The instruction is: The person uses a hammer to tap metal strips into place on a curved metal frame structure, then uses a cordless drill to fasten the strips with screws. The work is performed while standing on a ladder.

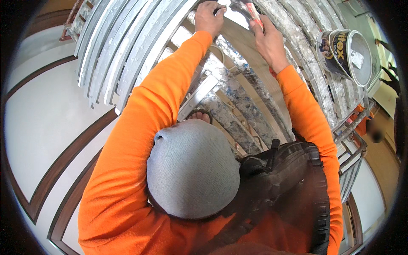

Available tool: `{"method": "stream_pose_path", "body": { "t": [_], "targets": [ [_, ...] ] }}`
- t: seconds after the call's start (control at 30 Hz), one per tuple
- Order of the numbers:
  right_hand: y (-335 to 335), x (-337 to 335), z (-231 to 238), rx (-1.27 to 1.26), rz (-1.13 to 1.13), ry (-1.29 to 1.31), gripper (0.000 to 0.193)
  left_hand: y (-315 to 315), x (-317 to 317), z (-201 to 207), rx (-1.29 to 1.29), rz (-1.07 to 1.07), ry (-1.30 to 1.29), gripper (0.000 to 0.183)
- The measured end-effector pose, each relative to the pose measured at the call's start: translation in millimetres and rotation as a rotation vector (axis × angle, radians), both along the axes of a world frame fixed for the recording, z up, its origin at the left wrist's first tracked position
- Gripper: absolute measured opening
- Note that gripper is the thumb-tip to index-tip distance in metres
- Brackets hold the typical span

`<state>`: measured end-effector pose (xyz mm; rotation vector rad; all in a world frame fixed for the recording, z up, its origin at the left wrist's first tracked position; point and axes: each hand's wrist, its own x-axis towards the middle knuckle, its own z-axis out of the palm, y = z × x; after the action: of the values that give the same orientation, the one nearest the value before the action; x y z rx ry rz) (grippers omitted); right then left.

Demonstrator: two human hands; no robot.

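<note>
My left hand (209, 18) is up at the top of the view, beside the end of the pale grey slats. Its fingers are curled and the thumb is bent in; what they hold, if anything, does not show clearly. My right hand (270, 41) is closed round a slim tool with a red and white handle (254, 13). The tool's far end reaches the upper edge, close to a bright white patch between the hands, and its kind cannot be made out. Both arms, in orange sleeves, are stretched forward.
Paint-splashed planks (238, 95) with gaps lie below my hands. Light grey slats (123, 46) rise at the left. A black and white bucket (343, 55) lies tilted on the right-hand planks. A person in orange (361, 126) is far right. My raised knee and a black bag (284, 170) fill the lower middle.
</note>
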<state>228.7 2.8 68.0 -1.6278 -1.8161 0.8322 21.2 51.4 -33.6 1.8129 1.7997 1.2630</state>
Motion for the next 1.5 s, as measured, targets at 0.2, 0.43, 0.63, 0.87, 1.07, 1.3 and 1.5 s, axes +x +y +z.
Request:
{"method": "stream_pose_path", "body": {
  "t": [0.2, 0.43, 0.63, 0.87, 1.07, 1.3, 1.5],
  "targets": [
    [-6, 9, 6, 0.061, -0.072, 0.067, 0.032, -1, 4, 4, -0.013, 0.004, 0.011, 0.016],
    [-10, -18, 23, 0.277, -0.165, 0.315, 0.035, 0, 4, 7, 0.058, -0.012, 0.065, 0.014],
    [14, -11, 6, 0.000, 0.098, -0.082, 0.035, 0, 1, 4, 0.050, -0.028, 0.021, 0.013],
    [-1, -18, 35, 0.290, -0.091, 0.158, 0.037, -2, 4, 9, 0.035, -0.053, 0.038, 0.014],
    [7, -13, -3, -0.004, 0.110, -0.118, 0.028, 2, 2, 5, 0.014, -0.040, 0.023, 0.016],
    [3, 31, -31, -0.017, -0.052, -0.280, 0.055, -2, 6, 15, -0.049, -0.019, 0.008, 0.017],
    [-6, 32, -44, -0.083, 0.033, -0.440, 0.052, -6, 5, 9, 0.115, -0.036, -0.091, 0.017]
  ]
}}
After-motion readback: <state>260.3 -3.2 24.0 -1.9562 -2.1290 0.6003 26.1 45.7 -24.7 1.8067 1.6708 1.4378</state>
